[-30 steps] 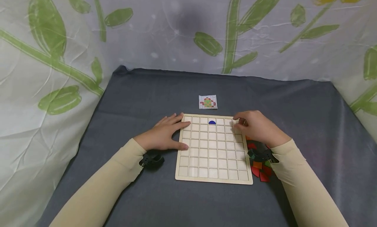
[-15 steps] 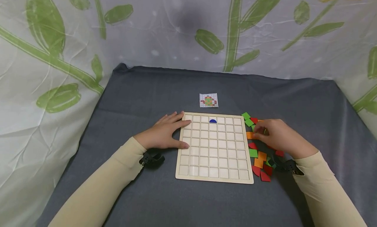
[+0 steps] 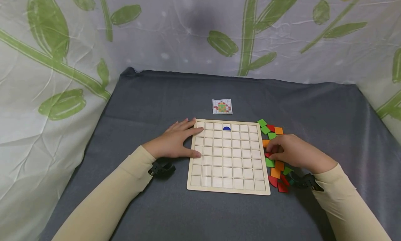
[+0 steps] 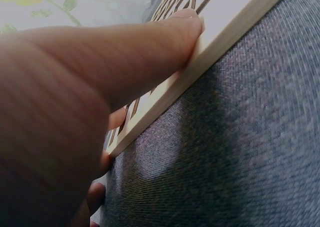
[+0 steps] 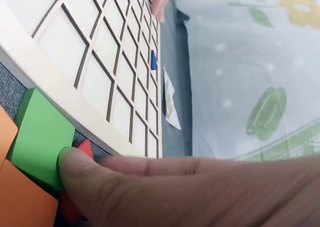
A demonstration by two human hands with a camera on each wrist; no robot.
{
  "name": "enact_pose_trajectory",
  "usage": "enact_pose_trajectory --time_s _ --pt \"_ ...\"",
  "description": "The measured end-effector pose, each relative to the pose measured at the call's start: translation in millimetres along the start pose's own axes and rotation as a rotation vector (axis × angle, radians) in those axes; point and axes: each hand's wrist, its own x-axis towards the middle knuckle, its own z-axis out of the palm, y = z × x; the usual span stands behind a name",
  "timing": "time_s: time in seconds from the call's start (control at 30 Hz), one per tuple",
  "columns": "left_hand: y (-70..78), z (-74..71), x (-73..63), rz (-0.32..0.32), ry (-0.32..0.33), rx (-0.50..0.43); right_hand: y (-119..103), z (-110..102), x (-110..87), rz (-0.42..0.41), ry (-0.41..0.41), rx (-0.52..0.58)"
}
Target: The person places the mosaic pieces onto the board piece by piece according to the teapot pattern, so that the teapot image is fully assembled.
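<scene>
The wooden grid board (image 3: 228,191) lies flat on the dark cloth, with a blue half-round piece (image 3: 227,128) in a cell of its top row. My left hand (image 3: 173,142) rests on the board's left edge, fingers spread; its thumb (image 4: 170,37) lies over the frame in the left wrist view. Beside the right edge, my right hand (image 3: 292,152) has curled thumb and forefinger at a red piece (image 5: 86,148), partly hidden by the thumb. A green square tile (image 5: 42,137) lies right against that thumb.
Several red, green and orange tiles (image 3: 275,173) lie loose along the board's right side, some under the right hand. Behind the board is a small pattern card (image 3: 222,106). A leaf-printed curtain (image 3: 188,35) hangs at the table's far edge.
My right hand has moved from the board's top right corner out to the loose tiles, then slightly toward me to the red piece. The left hand stays on the board.
</scene>
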Motion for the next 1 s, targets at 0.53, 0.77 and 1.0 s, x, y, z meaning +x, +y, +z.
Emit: enact_pose_trajectory --time_s 0.53,0.77,1.0 --pt "1.9 -0.5 4.8 0.018 0.002 0.007 -5.6 -1.8 -2.0 -0.045 0.143 -0.057" --pt "-0.8 -1.9 3.0 0.014 0.009 0.005 -27.8 -2.9 14.1 -0.101 0.201 -0.08" --pt "-2.9 0.6 1.6 0.023 0.008 -0.001 -45.7 -3.9 35.1 -0.133 0.209 -0.068"
